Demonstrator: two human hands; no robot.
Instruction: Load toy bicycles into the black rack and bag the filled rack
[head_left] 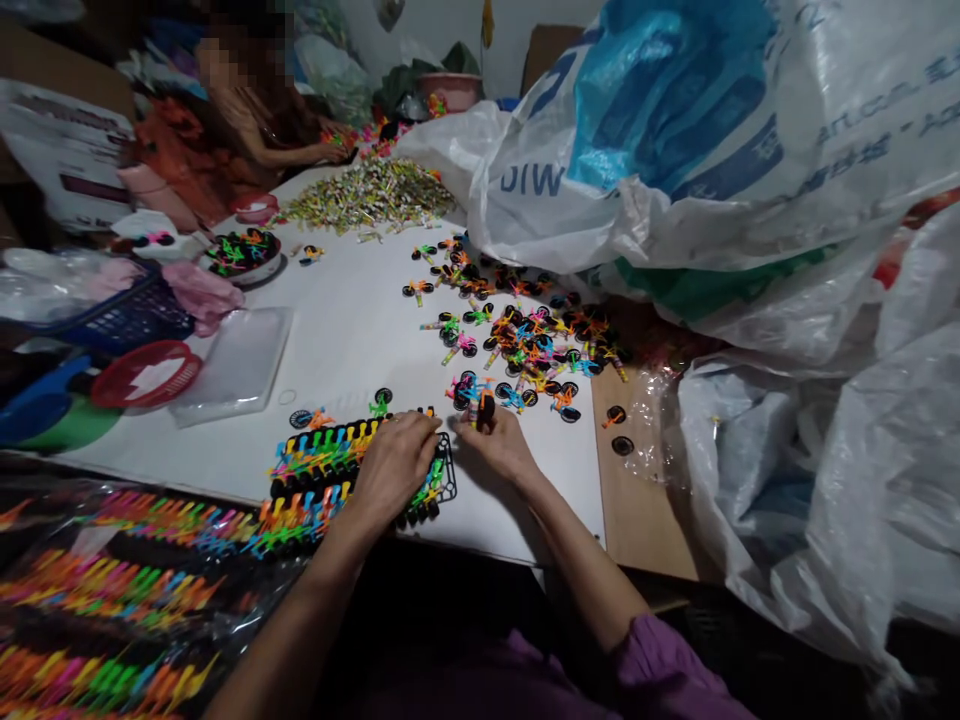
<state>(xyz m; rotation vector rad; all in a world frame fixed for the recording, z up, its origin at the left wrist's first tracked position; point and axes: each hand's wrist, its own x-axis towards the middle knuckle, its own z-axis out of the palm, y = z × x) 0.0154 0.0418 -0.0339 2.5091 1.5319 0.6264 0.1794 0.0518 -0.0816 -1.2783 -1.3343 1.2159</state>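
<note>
Miniature plastic bicycles (525, 350), where are they?

— Loose heap on the white desk (360, 330), right of centre. Black wheels, bright frames (two stray black wheels (619, 430) sit off the desk on a wooden board (645, 510)). More stand in tight rows in a black plastic grid rack (447, 482) at the near edge.

— Hands?

— Right hand (499, 445): fingers (480, 425) pinched narrow on one bicycle (484, 408), right at the heap's near side. Left hand (394, 470): fingers (424, 430) curved down onto the rack's rows, touching them. Gripping or just resting, cannot tell.

— Around that?

— Clear bag of packed bicycles (112, 600) lower left, below the desk edge. Big white plastic sacks (712, 150) crowd the right. Further up: a heap of small twisted pieces (367, 195), a dish of bicycles (244, 255), a red basket (146, 375). A co-worker's hand (337, 150) is at the far end, among more coloured bits.
</note>
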